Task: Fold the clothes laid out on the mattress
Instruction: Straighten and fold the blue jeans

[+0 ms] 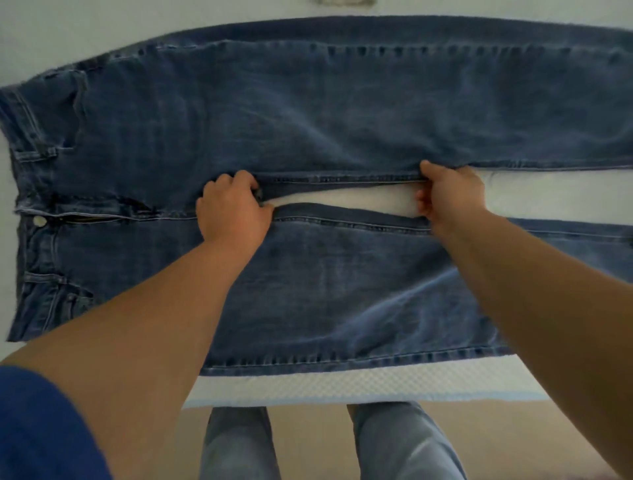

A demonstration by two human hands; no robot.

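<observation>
A pair of blue jeans (pixel 308 113) lies flat and spread open on the white mattress (pixel 342 383), waistband at the left, both legs running off to the right. My left hand (pixel 233 209) rests at the crotch, its fingers curled into the fabric where the two legs meet. My right hand (pixel 448 192) pinches the inner seam of the far leg, with the thumb on top. A narrow gap of white mattress shows between the two legs.
The mattress's near edge runs just below the jeans, with beige floor beneath it and my own legs in light jeans (pixel 236 445) standing there. A small greyish piece of cloth (pixel 342 2) peeks in at the top edge.
</observation>
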